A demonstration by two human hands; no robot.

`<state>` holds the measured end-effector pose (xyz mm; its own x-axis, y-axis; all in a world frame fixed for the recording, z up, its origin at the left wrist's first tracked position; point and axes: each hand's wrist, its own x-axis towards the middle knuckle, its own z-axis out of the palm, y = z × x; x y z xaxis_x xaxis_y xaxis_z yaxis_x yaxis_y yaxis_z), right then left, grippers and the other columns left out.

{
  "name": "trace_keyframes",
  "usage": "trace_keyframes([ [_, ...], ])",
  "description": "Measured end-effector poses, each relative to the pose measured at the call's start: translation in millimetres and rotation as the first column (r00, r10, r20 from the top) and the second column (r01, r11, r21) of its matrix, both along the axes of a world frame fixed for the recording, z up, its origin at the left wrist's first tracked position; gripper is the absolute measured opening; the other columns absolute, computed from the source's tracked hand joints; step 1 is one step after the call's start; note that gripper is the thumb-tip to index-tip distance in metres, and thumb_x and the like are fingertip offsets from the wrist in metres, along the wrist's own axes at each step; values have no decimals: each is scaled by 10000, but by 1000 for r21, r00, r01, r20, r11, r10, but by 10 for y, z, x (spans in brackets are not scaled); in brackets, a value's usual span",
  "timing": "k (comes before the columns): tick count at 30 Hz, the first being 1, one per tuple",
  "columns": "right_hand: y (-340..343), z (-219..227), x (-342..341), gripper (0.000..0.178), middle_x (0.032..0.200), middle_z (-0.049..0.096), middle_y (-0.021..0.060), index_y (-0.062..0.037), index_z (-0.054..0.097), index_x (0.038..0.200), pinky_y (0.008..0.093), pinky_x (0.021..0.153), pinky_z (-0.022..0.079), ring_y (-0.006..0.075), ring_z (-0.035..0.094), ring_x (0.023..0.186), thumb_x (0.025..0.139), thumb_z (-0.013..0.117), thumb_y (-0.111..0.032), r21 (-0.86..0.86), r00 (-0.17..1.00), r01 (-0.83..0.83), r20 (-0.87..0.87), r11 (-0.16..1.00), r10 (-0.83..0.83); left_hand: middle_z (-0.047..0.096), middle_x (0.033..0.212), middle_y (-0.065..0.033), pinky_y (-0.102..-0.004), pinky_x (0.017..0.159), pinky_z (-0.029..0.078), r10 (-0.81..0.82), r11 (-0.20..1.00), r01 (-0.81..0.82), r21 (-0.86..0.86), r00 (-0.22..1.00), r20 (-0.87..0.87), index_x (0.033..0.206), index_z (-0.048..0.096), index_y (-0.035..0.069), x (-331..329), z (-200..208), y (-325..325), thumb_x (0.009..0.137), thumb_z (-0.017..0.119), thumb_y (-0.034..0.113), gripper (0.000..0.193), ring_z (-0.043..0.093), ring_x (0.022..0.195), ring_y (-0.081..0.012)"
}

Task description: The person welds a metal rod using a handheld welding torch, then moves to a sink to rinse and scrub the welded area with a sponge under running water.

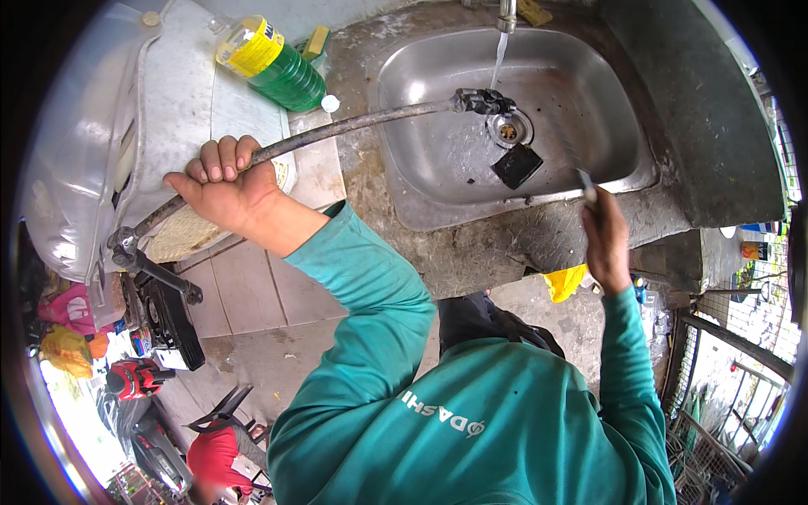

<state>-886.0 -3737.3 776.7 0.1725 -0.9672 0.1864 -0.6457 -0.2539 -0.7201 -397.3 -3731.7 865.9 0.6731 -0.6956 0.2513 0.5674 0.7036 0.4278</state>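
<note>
My left hand is closed around a long, dirty metal rod, with a jointed fitting at each end. The rod slants up over the sink, where its far black joint sits close to the running water and the drain. Its other jointed end sticks out past my left hand, over the floor side. In my right hand, at the sink's near right rim, is a thin tool; its far part is blurred, so its kind is unclear. A black square piece lies in the basin beside the drain.
A bottle of green liquid stands left of the sink, near a white cap and a yellow sponge. The tap is above the basin. A yellow cloth shows below the counter edge. Another person in red is at lower left.
</note>
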Motion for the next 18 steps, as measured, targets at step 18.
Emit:
trace_keyframes([
  [18, -39, -573, -1936, 352, 992, 698, 209, -7, 647, 1136, 451, 812, 504, 375, 674, 932, 953, 677, -305, -19, 804, 561, -227, 827, -550, 347, 502, 43, -278, 475, 299, 203, 940, -181, 290, 978, -50, 567, 352, 215, -444, 73, 10, 1065, 307, 621, 644, 303, 455, -125],
])
